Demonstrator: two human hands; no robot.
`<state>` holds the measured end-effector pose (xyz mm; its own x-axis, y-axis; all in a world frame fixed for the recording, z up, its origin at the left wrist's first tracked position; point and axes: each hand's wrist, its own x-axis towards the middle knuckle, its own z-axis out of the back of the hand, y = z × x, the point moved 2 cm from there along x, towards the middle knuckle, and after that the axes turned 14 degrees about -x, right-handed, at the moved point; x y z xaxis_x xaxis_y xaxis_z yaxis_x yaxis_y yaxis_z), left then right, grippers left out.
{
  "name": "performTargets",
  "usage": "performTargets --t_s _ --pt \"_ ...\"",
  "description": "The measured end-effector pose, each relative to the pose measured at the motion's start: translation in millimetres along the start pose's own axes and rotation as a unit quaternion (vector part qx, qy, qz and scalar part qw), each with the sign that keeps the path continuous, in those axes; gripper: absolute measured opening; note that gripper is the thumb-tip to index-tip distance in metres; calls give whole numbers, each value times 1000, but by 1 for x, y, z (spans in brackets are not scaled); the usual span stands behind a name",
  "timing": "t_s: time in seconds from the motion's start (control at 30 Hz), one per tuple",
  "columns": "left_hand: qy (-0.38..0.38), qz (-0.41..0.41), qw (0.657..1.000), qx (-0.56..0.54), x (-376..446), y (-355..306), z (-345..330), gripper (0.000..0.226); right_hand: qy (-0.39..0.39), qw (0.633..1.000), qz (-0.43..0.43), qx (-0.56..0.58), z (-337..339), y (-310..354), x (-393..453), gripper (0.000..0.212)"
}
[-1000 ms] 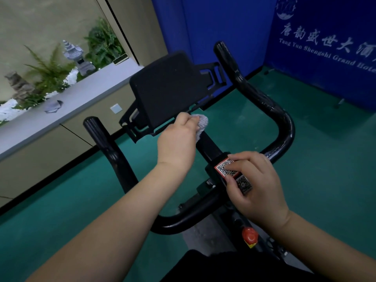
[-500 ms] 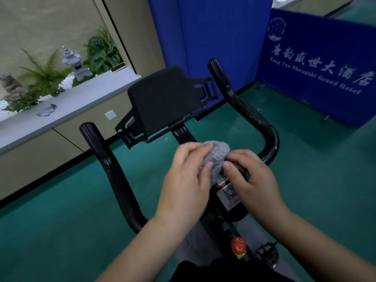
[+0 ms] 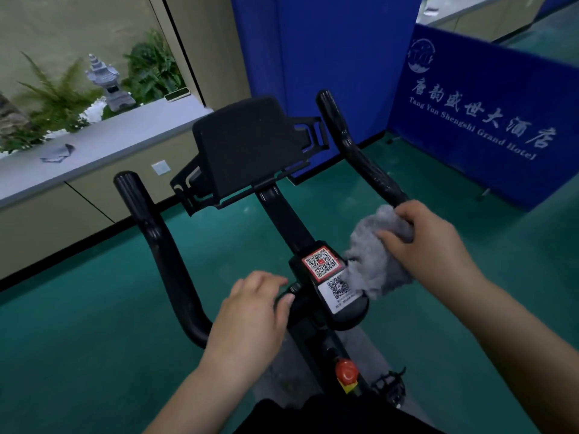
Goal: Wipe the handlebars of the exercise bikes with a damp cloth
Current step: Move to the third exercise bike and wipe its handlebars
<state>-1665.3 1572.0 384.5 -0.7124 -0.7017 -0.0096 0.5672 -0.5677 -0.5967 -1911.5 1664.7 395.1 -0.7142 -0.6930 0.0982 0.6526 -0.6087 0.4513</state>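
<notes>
The exercise bike's black handlebar has a left arm (image 3: 156,242) and a right arm (image 3: 354,148) rising away from me. My right hand (image 3: 432,242) grips the grey cloth (image 3: 372,261), wrapped around the bend of the right arm; the cloth's loose end hangs over the centre stem beside the QR stickers (image 3: 322,263). My left hand (image 3: 253,317) rests on the handlebar's lower crossbar left of the stem, fingers loosely curved over it. A black tablet holder (image 3: 244,151) stands above the stem.
A red knob (image 3: 346,372) sits low on the frame, with a pedal (image 3: 390,383) to its right. A grey ledge (image 3: 94,151) with a crumpled grey rag (image 3: 58,153) runs along the left. Blue partition panels (image 3: 488,114) stand behind and to the right. Green floor surrounds the bike.
The cloth passed from my left hand to my right, which carried it rightward onto the right handlebar bend. My left hand dropped to the lower crossbar.
</notes>
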Motion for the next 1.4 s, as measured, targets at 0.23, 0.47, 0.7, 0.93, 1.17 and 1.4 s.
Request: performTargets --t_s 0.23,0.47,0.7,0.93,1.17,1.4 --pt "5 -13 997 73 -2 -1 -7 46 -79 970 228 -3 -10 0 -3 30" --pt "-25 -22 991 131 -3 -2 -10 32 -43 938 339 -63 -42 12 -13 43" --pt "-29 -32 988 146 -2 -4 -10 30 -82 872 464 -133 -38 -15 15 51" --pt "-28 -30 985 168 1 -6 -10 29 -72 856 494 -136 -23 -43 60 53" --pt "-28 -22 984 177 -1 -7 -10 30 -62 911 397 -95 -15 -26 68 46" --pt "-28 -14 989 147 -6 -4 -11 32 -206 961 -58 177 23 -25 68 30"
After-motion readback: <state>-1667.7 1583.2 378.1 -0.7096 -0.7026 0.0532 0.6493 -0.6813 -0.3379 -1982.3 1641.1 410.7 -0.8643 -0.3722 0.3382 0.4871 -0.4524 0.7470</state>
